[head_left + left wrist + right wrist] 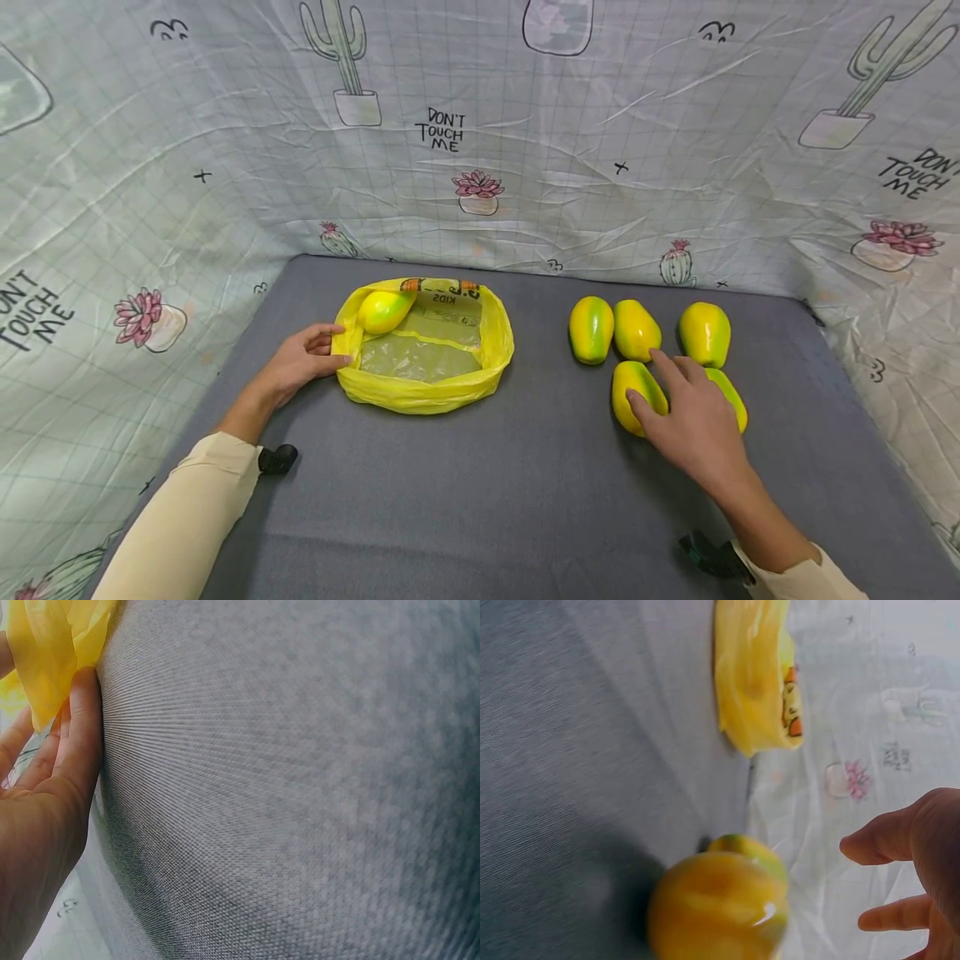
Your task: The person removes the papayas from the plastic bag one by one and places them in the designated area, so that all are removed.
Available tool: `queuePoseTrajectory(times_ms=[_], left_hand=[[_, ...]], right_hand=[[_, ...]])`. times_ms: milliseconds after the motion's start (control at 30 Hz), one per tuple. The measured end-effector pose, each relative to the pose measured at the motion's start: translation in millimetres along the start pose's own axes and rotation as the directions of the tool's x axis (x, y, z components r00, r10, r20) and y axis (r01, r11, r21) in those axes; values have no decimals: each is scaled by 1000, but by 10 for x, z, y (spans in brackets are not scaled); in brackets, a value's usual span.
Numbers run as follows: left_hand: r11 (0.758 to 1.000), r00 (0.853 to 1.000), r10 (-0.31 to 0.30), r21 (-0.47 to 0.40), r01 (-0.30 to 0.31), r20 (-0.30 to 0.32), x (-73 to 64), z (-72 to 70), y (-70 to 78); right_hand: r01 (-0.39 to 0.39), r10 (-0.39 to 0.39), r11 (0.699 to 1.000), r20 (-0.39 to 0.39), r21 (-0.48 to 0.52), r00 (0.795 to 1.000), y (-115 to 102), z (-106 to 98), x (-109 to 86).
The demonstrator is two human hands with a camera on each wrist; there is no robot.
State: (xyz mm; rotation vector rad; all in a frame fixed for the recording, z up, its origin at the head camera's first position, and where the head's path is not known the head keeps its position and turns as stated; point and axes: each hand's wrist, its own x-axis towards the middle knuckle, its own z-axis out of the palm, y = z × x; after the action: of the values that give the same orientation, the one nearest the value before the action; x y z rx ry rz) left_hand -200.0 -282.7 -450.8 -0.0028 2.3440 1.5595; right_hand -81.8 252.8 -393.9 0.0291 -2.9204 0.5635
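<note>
A yellow plastic bag [420,396] stands with its mouth open and rim folded down; one yellow-green mango [384,312] lies inside at its back left. My left hand [303,360] holds the bag's left side between thumb and fingers, and the left wrist view shows the yellow film [52,660] at the fingertips. My right hand [693,421] hovers with spread fingers over the mangoes on the right, holding nothing. Nearest to it are a front mango [630,400] and another mango [731,396] partly hidden by the hand. The right wrist view shows a mango [716,911] apart from the fingers.
Behind these lie a left mango [591,331], a middle mango [636,329] and a right mango [705,333]. All rest on a grey cloth-covered table [450,500]. A printed cactus curtain [525,225] closes off the back and both sides.
</note>
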Motion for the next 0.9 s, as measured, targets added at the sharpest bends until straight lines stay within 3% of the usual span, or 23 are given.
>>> queuePoseTrajectory(times_ms=[167,367,600,767,900], left_hand=[[1000,1000,-1,-2,1,-3,-1,-7,-22],[1000,1000,-4,-4,4,-1,6,-13,-39],[1000,1000,-1,-13,1,-1,8,-12,-40],[1000,1000,0,-22,0,-5,2,-7,-34],[1000,1000,-4,-18,4,-4,6,-11,-29]], right_hand=[[26,-26,1000,-33,0,999,-178,-28,63],[23,-24,998,16,51,1000,-447,12,177],[51,-64,985,76,163,995,-711,197,346],[54,-93,954,120,296,988,-910,314,462],[46,-121,903,150,427,981,-1082,405,547]])
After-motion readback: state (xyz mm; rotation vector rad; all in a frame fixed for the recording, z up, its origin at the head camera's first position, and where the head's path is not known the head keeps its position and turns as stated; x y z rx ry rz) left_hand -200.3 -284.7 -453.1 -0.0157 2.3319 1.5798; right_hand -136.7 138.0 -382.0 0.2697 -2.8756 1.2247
